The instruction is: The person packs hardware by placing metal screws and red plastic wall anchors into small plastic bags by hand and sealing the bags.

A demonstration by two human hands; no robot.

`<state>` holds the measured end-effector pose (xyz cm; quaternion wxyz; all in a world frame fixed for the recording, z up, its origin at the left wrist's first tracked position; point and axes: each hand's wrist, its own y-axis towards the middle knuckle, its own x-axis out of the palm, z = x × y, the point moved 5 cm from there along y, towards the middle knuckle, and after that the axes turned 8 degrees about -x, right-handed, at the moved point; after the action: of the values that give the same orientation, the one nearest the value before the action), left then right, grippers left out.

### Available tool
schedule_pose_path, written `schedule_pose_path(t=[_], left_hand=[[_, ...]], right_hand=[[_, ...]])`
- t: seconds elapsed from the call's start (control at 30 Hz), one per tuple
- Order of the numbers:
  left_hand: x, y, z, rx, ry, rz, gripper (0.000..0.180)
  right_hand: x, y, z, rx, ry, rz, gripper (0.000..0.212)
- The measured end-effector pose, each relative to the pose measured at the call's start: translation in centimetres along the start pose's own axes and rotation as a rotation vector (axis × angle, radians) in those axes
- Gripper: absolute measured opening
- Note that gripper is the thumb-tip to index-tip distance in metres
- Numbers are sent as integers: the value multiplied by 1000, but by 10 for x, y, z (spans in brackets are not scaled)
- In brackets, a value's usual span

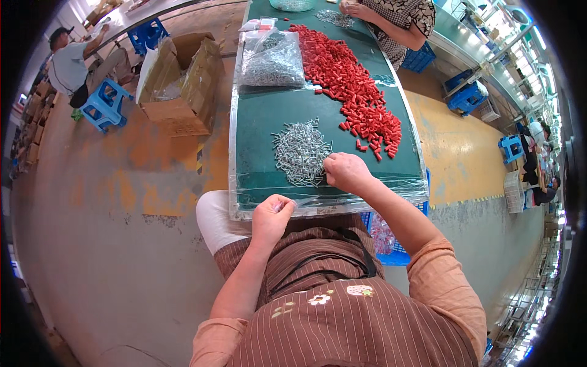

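A loose pile of small silver screws (299, 153) lies on the green tabletop in front of me. At its right edge my right hand (347, 172) has its fingers bent together, touching the screws; what is between the fingertips is hidden. My left hand (272, 217) is closed in a pinch just off the table's near edge. A small bit of something pinkish and see-through shows between its thumb and fingers, too small to name. Many short red plastic wall plugs (370, 113) spread in a long heap from the far side down to the right of the screws.
A clear bag of screws (272, 61) lies at the table's left. Across the far end, another person's hands (350, 8) are near more screws. An open cardboard box (180, 92) and a blue stool (105, 105) stand left. A blue basket (397, 255) sits below the table's near right corner.
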<state>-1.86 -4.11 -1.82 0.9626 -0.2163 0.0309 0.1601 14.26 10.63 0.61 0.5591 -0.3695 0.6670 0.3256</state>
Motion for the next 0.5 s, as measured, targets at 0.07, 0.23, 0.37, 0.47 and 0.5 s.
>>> schedule_pose_path(t=[0.07,0.23,0.37,0.47,0.5], left_hand=[[-3,1,3,2,69,36,9],[4,16,25,38,226,79,12],[24,35,40,139,329,97,14],[40,41,48,166,356,71,16],[44,40,50,157,345,52,16]], right_hand=[[-7,-3,5,79,129,19,10],[-22,-10,2,270,675,107,16],[-37,-9,-18,253,804,109,17],[-42,-9,-29,212,888,158,18],[-42,-8,-30,194,871,180,18]])
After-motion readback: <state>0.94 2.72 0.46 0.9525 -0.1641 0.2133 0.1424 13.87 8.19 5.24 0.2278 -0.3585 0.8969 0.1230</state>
